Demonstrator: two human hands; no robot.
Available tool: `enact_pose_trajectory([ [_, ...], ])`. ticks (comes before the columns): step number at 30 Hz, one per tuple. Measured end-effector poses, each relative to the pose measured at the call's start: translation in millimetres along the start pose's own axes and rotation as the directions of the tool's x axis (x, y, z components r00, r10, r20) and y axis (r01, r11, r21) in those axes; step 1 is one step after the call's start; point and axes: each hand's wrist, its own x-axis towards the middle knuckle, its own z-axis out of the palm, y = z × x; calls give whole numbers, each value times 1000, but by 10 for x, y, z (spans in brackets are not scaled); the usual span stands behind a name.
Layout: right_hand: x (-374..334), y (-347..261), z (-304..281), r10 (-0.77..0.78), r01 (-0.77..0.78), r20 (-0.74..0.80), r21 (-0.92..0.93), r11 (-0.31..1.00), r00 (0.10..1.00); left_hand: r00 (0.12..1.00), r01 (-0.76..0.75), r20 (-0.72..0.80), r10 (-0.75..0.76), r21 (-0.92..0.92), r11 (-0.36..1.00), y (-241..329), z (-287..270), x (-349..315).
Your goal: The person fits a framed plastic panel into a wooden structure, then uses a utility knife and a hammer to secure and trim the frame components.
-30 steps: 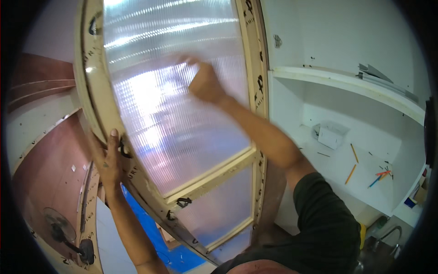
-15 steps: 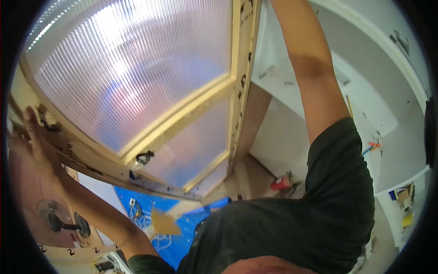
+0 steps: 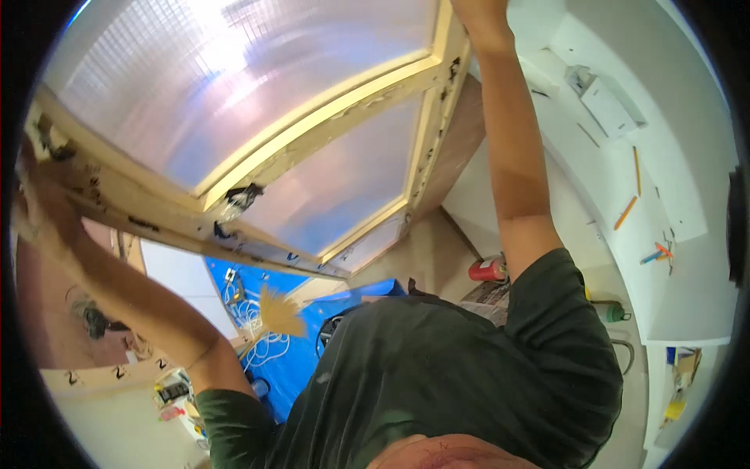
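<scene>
A large panel (image 3: 320, 117) with a pale wooden frame and ribbed translucent sheets stands tilted in front of me, between my two arms. Dark scraps of tape (image 3: 241, 199) cling to its cross joint. At the panel's far left edge my left hand (image 3: 43, 199) is wrapped round the frame, its fingertips dim and blurred. My right arm reaches up along the other side. There my right hand (image 3: 480, 14) meets the frame's right edge at the top of the view, with its fingers cut off.
White shelving (image 3: 601, 211) curves along the right, holding pencils (image 3: 637, 172) and a white box (image 3: 608, 105). A red cylinder (image 3: 488, 270) stands on the floor. A blue sheet (image 3: 301, 375) lies below left with white cables (image 3: 248, 313) and a straw-coloured brush (image 3: 280, 311). A fan (image 3: 98, 319) is at far left.
The panel has shifted up and to the right in view. My right hand has come into sight at the top, and more of the shelving shows. My left hand remains at the panel's left edge.
</scene>
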Motion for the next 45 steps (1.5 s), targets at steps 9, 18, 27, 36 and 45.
enact_pose_trajectory([
  [9, -1136, 2, -323, 151, -150, -9, 87, 985, 988, 969, -240, 47, 241, -32, 970, 637, 31, -771],
  [18, -1853, -168, -605, -193, 98, 181, 433, 896, 965, 728, -416, 665, 170, 230, 880, 1036, 1003, -2431],
  [27, -1897, -322, -372, -351, 194, 97, 683, 704, 931, 780, -484, 542, 313, 207, 850, 1260, 1650, -2615],
  [36, -2041, -209, -59, -376, 304, -33, 655, 692, 926, 735, -498, 677, 45, 492, 714, 824, 982, -2544],
  [45, -1846, -370, -173, -302, 218, 1, 687, 693, 953, 888, -360, 422, 182, 392, 846, 815, 1133, -2539],
])
